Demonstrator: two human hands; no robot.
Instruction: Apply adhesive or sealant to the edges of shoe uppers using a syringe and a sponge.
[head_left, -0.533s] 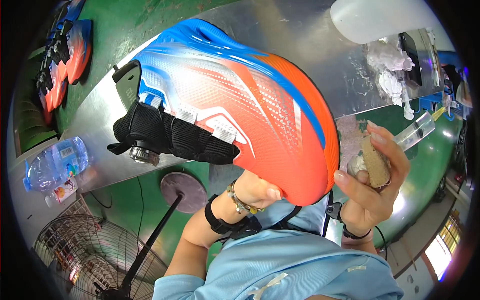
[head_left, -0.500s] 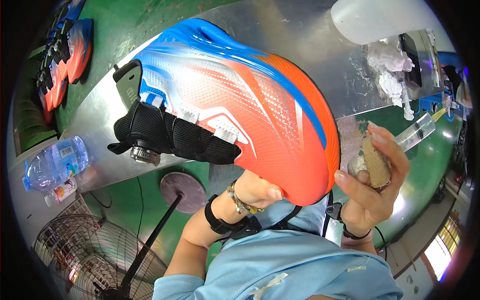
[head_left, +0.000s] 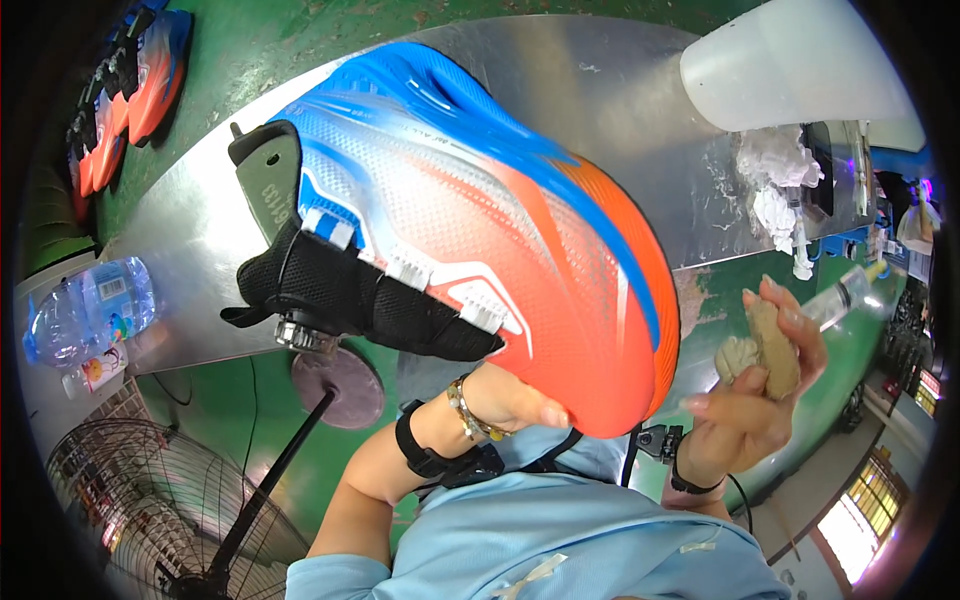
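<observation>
A blue, white and coral sports shoe (head_left: 520,240) hangs on its side above the metal table, toe towards me. It has a black mesh tongue, a dial and an olive piece standing in its collar. My left hand (head_left: 512,400) is closed on the toe end, its thumb on the upper and its other fingers hidden. Just right of the toe and apart from it, my right hand (head_left: 748,428) is closed round a tan, rough-looking pad (head_left: 774,352) and a whitish lump (head_left: 736,357). A clear syringe (head_left: 836,302) with a yellowish tip sticks out behind those fingers.
On the metal table (head_left: 590,110) stand a white plastic container (head_left: 790,70), crumpled white tissue (head_left: 775,165) and a dark flat object (head_left: 820,175). A clear bottle (head_left: 95,310) lies at left. More shoes (head_left: 155,85) sit far left, a caged fan (head_left: 165,510) lower left.
My right hand has drawn back from the sole edge, with the pad and syringe still in it. The shoe sits slightly lower in view, and the table and surroundings have shifted as well.
</observation>
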